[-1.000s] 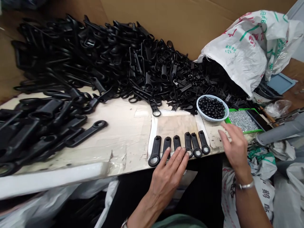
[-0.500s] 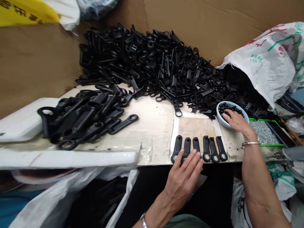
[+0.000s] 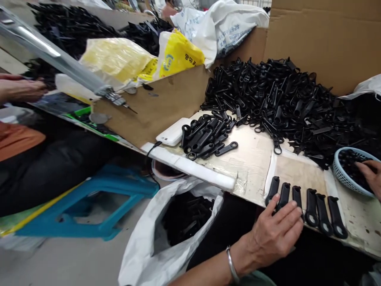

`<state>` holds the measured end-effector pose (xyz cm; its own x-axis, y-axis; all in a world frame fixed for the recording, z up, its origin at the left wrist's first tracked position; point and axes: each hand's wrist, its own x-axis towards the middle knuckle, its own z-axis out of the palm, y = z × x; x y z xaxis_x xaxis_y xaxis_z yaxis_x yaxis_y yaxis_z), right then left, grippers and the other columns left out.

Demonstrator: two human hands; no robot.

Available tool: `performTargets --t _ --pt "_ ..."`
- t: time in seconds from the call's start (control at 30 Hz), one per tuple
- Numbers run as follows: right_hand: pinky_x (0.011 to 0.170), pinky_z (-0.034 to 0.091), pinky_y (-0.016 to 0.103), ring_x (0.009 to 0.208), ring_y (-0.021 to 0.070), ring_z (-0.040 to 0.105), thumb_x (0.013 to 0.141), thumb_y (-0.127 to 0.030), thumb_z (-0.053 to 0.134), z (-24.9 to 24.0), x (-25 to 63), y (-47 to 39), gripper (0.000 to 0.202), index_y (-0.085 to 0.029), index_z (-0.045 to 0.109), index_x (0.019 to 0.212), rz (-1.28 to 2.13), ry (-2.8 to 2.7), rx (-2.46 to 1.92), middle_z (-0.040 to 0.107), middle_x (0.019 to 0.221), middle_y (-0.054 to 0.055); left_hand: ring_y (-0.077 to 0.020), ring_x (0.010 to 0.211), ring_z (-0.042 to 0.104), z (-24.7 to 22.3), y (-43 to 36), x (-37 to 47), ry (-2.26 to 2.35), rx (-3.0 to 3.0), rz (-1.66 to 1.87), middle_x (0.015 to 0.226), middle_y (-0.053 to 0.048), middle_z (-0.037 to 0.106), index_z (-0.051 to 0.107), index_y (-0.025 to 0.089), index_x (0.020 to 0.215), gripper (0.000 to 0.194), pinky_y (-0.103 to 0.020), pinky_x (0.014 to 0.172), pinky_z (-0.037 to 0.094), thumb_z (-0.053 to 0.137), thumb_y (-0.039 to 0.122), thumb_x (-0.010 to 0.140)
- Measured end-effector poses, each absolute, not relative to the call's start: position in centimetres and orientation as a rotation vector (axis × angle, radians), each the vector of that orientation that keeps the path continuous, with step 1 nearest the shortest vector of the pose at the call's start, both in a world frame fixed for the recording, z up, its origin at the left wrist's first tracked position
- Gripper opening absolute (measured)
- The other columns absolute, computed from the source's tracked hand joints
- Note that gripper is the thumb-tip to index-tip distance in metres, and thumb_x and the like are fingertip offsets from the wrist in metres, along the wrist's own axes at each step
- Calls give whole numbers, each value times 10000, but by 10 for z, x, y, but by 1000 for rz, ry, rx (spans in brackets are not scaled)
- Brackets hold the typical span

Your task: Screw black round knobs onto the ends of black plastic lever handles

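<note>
Several black plastic parts (image 3: 311,206) lie in a row at the table's front edge, their ringed ends toward me. My left hand (image 3: 278,230) rests its spread fingers over the lower ends of the leftmost parts. At the right edge of the view, my right hand (image 3: 372,174) reaches into a light blue basket (image 3: 348,180) of small black pieces; its fingertips are among them, and what they hold is hidden. Behind the row rises a large heap of black parts (image 3: 262,91). A smaller pile of black parts (image 3: 205,137) sits to the left.
A cardboard divider (image 3: 154,107) and a white foam strip (image 3: 190,167) border the table's left side. Below stands an open white sack (image 3: 143,238) of black parts, near a blue stool (image 3: 71,222). Another person's hands (image 3: 24,89) and a metal tool (image 3: 59,55) are at the far left.
The view has swung left, bringing in the stool, the tool and the other person. My left hand stays on the row, and my right hand is still in the basket.
</note>
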<state>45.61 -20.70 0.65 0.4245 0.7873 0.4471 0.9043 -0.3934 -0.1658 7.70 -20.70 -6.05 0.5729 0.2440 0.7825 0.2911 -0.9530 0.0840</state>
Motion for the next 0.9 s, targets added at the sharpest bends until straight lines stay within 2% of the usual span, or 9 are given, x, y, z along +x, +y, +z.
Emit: performTargets --t 0.07,0.13,0.2,0.27,0.33,0.4,0.57,0.77,0.9 --pt "529 349 420 420 149 401 745 -902 267 15 438 -210 887 -210 769 983 -555 -1381 -2349 654 604 203 -206 1233 609 -60 -207 77 -442 -2740 -1364 1190 -60 724 710 145 1002 186 -499 1187 334 531 163 955" --pt "556 384 392 447 148 465 761 -879 308 26 407 -210 880 -177 767 1029 -593 -1366 -2321 677 629 188 -203 1239 605 -60 -207 77 -411 -2756 -1380 1189 -60 725 707 142 1002 182 -496 1197 315 531 159 957" --pt "602 416 348 540 145 565 838 -780 419 33 370 -203 705 -191 774 995 -509 -1499 -2195 731 755 163 -212 1259 592 -59 -208 76 -381 -2795 -1383 1196 -71 721 697 127 1025 192 -504 1204 298 517 139 959" --pt "686 444 309 687 155 648 928 -604 486 32 338 -190 492 -199 762 970 -233 -1795 -2006 754 881 114 -232 1287 571 -58 -209 75 -359 -2847 -1374 1215 -99 710 682 102 1060 216 -523 1204 289 490 108 960" --pt "733 447 284 770 162 662 973 -462 488 24 316 -174 371 -191 739 942 0 -2038 -1874 747 912 84 -249 1310 550 -58 -207 73 -330 -2883 -1363 1230 -131 698 665 79 1092 235 -542 1201 286 470 90 961" --pt "732 429 283 771 169 641 981 -376 493 13 306 -162 304 -181 714 906 141 -2167 -1878 725 876 71 -257 1315 544 -58 -206 72 -308 -2895 -1375 1224 -145 697 657 64 1098 241 -544 1202 282 458 76 961" --pt "737 404 283 823 181 599 967 -375 524 -2 304 -149 247 -184 679 946 334 -2377 -1832 676 902 66 -252 1289 568 -60 -203 70 -343 -2882 -1410 1201 -125 712 656 59 1103 267 -522 1213 266 429 58 963" --pt "880 450 321 953 205 613 897 -341 630 0 316 -144 212 -163 708 981 556 -2328 -1684 676 1002 82 -252 1315 543 -63 -202 70 -345 -2928 -1406 1212 -127 708 652 59 1100 257 -524 1221 243 438 47 958" --pt "943 470 336 1046 203 656 951 -353 508 18 326 -151 305 -185 708 1109 719 -2095 -1702 722 1116 66 -245 1343 512 -64 -202 69 -334 -2950 -1400 1210 -132 708 644 57 1121 277 -520 1222 243 428 22 951"
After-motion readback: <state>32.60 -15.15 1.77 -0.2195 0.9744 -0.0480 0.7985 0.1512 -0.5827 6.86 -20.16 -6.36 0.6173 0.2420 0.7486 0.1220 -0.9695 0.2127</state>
